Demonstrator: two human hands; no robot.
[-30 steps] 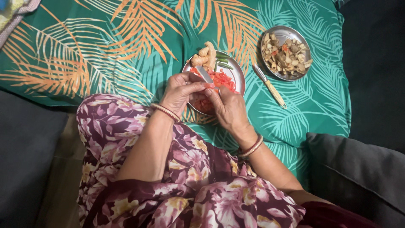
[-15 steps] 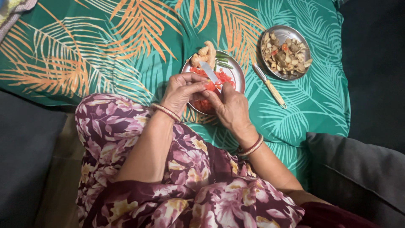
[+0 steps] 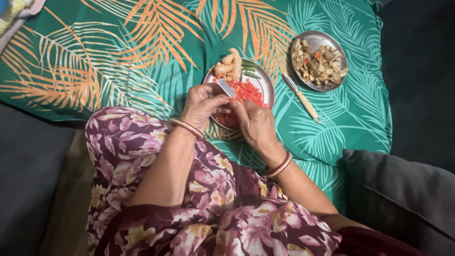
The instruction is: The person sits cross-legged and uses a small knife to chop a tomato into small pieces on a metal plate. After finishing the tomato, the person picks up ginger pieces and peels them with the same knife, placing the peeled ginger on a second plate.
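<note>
meanwhile the left hand (image 3: 201, 105) gripped a knife (image 3: 226, 87) over the steel plate (image 3: 266, 84); the right hand (image 3: 255, 124) pinched a tomato piece (image 3: 231, 110).

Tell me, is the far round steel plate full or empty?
Full: the far steel plate holds a heap of pale cut pieces.

Peeler (image 3: 301, 97) btwn plate (image 3: 266, 83) & prob. scraps dish (image 3: 318, 36).

Green cloth (image 3: 118, 57) w/ orange & pale teal palm-leaf print. Steel plate (image 3: 267, 84): red chopped bits (image 3: 246, 90), tan ginger (image 3: 230, 61), green chillies (image 3: 251, 73). Trousers (image 3: 199, 208) maroon w/ pink-cream floral. Bangles (image 3: 187, 127) red-gold.
</note>
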